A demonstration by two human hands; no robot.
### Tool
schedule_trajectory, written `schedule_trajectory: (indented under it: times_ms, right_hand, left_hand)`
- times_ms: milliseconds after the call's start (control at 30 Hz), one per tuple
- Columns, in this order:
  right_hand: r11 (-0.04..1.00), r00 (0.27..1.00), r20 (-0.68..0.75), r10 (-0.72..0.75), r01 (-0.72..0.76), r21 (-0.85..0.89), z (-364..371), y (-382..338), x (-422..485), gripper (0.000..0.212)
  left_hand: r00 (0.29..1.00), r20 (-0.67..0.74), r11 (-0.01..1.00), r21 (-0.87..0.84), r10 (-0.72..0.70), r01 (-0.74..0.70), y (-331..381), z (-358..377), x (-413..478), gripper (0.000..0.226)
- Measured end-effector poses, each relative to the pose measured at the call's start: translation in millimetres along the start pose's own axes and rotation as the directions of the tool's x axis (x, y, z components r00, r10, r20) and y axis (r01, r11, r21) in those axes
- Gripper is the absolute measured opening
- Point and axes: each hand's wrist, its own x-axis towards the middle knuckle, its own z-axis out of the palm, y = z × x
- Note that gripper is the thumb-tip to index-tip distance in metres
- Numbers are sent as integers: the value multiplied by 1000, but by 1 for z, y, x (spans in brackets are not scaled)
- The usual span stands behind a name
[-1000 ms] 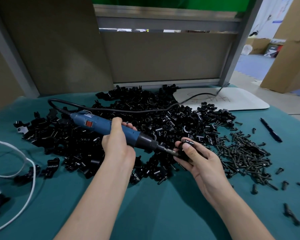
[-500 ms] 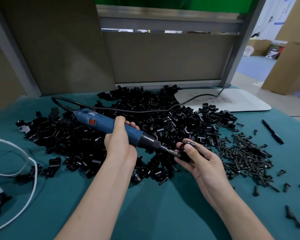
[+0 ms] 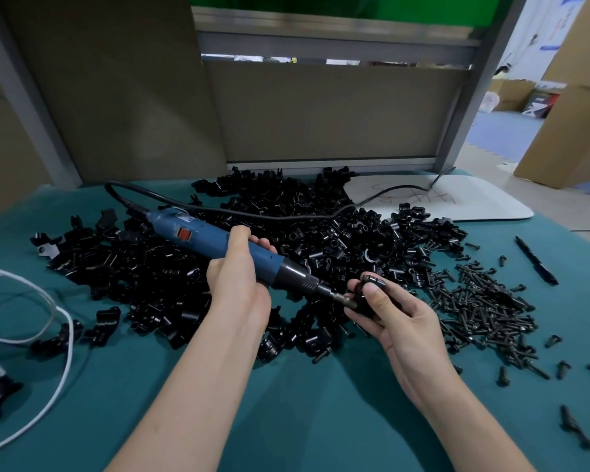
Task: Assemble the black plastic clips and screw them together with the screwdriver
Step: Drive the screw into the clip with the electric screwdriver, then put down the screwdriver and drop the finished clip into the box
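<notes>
Nearest: teal cloth-covered table (image 3: 286, 413), white cable (image 3: 69, 338) looped at left edge. Left hand (image 3: 239, 284) wrapped round blue electric screwdriver (image 3: 215, 238), which tilts down to right. Right hand (image 3: 402, 325) pinches small black plastic clip (image 3: 375, 284) between thumb and fingers, driver bit touching it. Behind: heap of loose black plastic clips (image 3: 286, 229). To right, scattered black screws (image 3: 484, 301), black pen (image 3: 535, 262). Farthest: white board (image 3: 484, 206), black power cord (image 3: 252, 212) crossing it.

White cable (image 3: 70, 337) left; black pen (image 3: 536, 261) right
</notes>
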Motion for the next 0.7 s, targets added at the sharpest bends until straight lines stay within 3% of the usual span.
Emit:
schedule_trajectory:
  times_ms: [400,500,633,700]
  right_hand:
    - [997,998,-43,-40,37,-63,2,-1,0,45]
    - [999,993,-104,-48,47,-10,-3,-5,2,44]
    - [996,995,-97,-3,11,85,-3,-8,1,42]
    - [988,996,-69,53,-42,149,0,-8,-1,49]
  left_hand:
    - [989,-109,995,-16,-104,103,7,0,9,22]
    - [979,-164,992,-15,-125,124,15,-1,10,35]
    - [974,-193,990,53,-119,132,18,2,3,33]
    - [978,-205,985,157,-33,66,20,6,-3,29]
